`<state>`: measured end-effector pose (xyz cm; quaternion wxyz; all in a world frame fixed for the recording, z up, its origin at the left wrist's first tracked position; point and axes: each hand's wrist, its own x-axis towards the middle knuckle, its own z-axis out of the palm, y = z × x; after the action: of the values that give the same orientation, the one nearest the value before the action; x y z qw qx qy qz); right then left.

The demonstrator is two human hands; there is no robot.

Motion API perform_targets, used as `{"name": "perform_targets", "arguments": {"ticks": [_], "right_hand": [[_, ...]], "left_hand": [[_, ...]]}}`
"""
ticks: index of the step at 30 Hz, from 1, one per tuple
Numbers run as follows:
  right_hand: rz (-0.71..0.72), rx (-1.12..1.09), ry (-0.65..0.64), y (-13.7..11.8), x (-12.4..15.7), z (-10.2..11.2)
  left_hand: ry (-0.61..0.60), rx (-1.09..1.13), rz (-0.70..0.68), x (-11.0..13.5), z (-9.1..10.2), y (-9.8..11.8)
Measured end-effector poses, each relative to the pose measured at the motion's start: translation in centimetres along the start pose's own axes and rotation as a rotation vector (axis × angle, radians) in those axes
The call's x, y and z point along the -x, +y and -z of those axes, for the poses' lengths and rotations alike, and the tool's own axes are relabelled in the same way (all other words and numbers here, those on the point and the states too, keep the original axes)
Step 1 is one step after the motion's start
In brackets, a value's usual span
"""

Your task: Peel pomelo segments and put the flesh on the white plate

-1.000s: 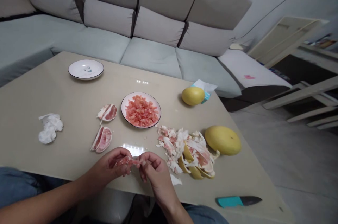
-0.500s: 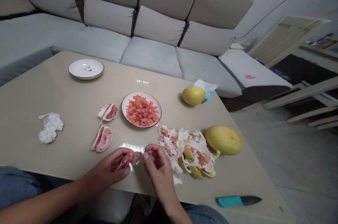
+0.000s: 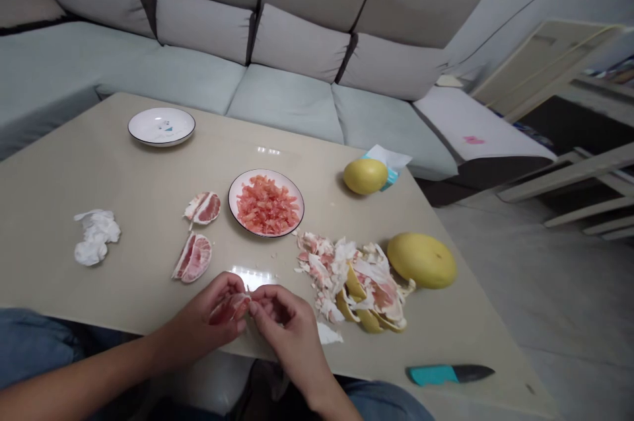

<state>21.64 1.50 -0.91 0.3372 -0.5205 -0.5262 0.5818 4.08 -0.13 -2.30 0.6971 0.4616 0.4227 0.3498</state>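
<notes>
My left hand (image 3: 211, 318) is closed round a pink pomelo segment (image 3: 228, 308) at the near edge of the beige table (image 3: 123, 170). My right hand (image 3: 284, 325) meets it from the right, its fingertips pinched on the segment's end. Just beyond the hands a plate of peeled pink pulp (image 3: 266, 203) stands in the table's middle. Two more unpeeled pomelo segments (image 3: 194, 257) lie to the left of that plate. A heap of peel and white pith (image 3: 351, 279) lies right of my right hand.
A whole pomelo (image 3: 421, 260) and a smaller one (image 3: 365, 176) sit at the right. A teal-handled knife (image 3: 448, 373) lies near the front right corner. An empty white plate (image 3: 161, 125) stands far left, crumpled tissue (image 3: 95, 236) at left. A grey sofa (image 3: 277, 57) runs behind.
My right hand drew a little away from the segment half a second ago, then came back and pinched its end. The left hand stayed put with the segment.
</notes>
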Motion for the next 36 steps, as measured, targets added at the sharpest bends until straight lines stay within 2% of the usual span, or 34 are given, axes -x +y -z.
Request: {"name": "perform_targets", "arguments": {"ticks": [5, 8, 12, 17, 20, 23, 26, 29, 31, 36], "right_hand": [[-0.063, -0.209, -0.029, 0.4, -0.8, 1.1], [-0.025, -0.201, -0.011, 0.8, -1.3, 1.7], [0.088, 0.050, 0.063, 0.3, -2.4, 2.3], [0.432, 0.506, 0.213, -1.8, -7.0, 3.6], [0.504, 0.557, 0.264, -2.6, -10.2, 4.4], [0.530, 0.575, 0.288, -2.9, -10.9, 4.5], [0.465, 0.548, 0.224, -2.9, -8.3, 3.5], [0.128, 0.306, -0.076, -2.6, -4.9, 2.0], [-0.011, 0.133, -0.184, -2.3, -3.2, 1.0], [-0.085, -0.126, -0.235, -1.1, -2.3, -0.3]], "left_hand": [[-0.016, 0.010, 0.048, -0.1, 0.5, 0.5], [-0.040, 0.046, 0.036, -0.2, 0.7, 0.6], [-0.056, 0.072, 0.044, -0.4, 0.8, 0.8], [0.053, 0.062, 0.160, -0.7, 0.9, 1.0], [0.102, 0.142, 0.161, -1.0, 1.2, 0.6], [0.130, 0.165, 0.151, -1.2, 1.6, 0.3], [0.171, 0.067, 0.163, -1.3, 1.9, 0.6], [0.177, -0.042, 0.133, -1.2, 1.9, 0.9], [0.157, -0.096, 0.085, -1.2, 1.8, 0.9], [0.139, -0.180, -0.056, -1.3, 1.4, 0.2]]}}
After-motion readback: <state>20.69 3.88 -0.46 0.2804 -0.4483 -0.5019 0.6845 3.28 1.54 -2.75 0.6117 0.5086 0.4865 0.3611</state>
